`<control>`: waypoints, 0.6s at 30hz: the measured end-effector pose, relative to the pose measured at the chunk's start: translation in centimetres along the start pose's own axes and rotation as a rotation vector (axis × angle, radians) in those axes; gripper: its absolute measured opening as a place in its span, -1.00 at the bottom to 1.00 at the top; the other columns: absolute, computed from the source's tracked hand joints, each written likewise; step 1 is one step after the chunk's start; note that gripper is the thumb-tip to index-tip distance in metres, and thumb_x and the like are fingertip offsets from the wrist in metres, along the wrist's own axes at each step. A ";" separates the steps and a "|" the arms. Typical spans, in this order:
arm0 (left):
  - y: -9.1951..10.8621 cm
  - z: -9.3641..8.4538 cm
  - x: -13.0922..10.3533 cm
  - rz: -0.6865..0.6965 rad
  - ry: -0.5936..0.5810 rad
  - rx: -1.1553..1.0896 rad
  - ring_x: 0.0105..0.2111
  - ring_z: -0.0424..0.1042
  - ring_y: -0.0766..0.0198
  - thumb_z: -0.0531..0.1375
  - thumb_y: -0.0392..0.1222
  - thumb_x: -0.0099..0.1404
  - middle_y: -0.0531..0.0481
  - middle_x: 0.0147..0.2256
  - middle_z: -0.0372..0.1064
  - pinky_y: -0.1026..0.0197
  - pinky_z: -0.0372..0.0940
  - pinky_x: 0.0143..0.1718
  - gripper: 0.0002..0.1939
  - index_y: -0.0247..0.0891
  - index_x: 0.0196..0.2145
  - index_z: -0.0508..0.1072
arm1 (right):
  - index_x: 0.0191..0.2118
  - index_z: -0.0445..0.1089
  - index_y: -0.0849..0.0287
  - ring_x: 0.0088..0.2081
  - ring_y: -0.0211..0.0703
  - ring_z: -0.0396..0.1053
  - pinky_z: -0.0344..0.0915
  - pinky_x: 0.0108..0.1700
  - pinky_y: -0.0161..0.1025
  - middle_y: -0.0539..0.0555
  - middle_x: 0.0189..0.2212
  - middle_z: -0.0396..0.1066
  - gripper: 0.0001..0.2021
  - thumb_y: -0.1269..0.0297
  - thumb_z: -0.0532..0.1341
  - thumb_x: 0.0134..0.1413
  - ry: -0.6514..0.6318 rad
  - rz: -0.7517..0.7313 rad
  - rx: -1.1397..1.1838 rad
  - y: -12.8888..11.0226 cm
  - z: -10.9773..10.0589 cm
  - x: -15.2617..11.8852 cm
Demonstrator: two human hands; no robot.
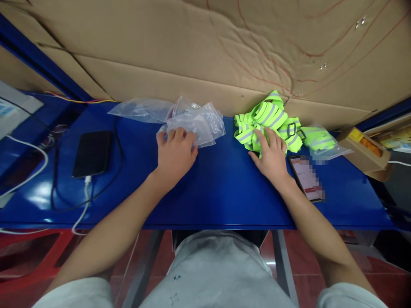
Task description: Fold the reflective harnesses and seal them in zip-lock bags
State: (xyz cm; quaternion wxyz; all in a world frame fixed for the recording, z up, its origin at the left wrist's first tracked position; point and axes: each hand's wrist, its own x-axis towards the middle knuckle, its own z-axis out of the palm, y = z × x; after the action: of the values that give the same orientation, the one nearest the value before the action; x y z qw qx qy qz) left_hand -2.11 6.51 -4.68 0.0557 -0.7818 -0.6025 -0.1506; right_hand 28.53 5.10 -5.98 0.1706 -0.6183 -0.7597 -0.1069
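Observation:
My left hand [176,153] rests at the near edge of a pile of clear plastic zip bags [205,125], its fingers spread and slightly bent over them. A heap of neon yellow-green reflective straps [268,113] with grey stripes and black buckles lies to the right. On the near side of that heap is my right hand [271,156], fingers apart and touching the straps. Whether the fingertips pinch anything is not visible. Right of the heap, a clear bag [321,141] has more of the green strap inside.
A phone with a lit screen [306,177] lies by my right wrist. On the left, a black phone [92,154] is plugged into a white cable [86,201]. An open cardboard box [366,149] stands at the right end of the blue table [221,192]. Cardboard [160,47] lines the back.

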 end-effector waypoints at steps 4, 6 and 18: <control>0.4 -0.2 -0.2 0.033 0.071 -0.060 0.21 0.38 -0.34 0.19 -0.13 0.41 -0.36 0.20 0.39 -0.41 0.15 0.30 -0.59 -0.22 0.18 0.46 | 0.36 0.35 0.23 0.32 0.27 0.36 0.32 0.33 0.18 0.36 0.28 0.39 -0.46 0.24 0.23 0.31 0.075 0.070 0.167 2.5 -0.4 -0.5; 1.2 -0.5 -0.5 0.065 0.110 -0.152 0.24 0.38 -0.28 0.18 -0.09 0.44 -0.31 0.22 0.39 -0.35 0.16 0.32 -0.61 -0.18 0.17 0.47 | 0.22 0.48 0.21 0.18 0.19 0.49 0.40 0.27 0.11 0.28 0.13 0.54 -0.58 0.21 0.21 0.32 0.139 0.155 0.279 3.4 -1.2 -0.3; 3.9 1.0 -0.7 -0.317 -0.834 -1.781 -0.12 0.63 -0.03 0.29 0.52 0.19 -0.21 -0.09 0.65 0.02 0.54 -0.14 -0.26 -0.19 -0.02 0.58 | 0.22 0.50 0.02 0.08 -0.11 0.57 0.50 0.15 -0.13 0.08 0.07 0.62 -0.63 0.36 0.06 0.50 -0.025 -0.692 0.551 -7.6 -1.2 -4.5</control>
State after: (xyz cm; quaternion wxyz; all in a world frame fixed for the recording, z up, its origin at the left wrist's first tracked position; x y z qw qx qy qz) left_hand 1.65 5.07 -5.49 -0.7880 -0.4395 -0.3385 -0.2668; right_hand 22.10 -1.02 -6.23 0.2742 -0.2600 -0.9241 0.0562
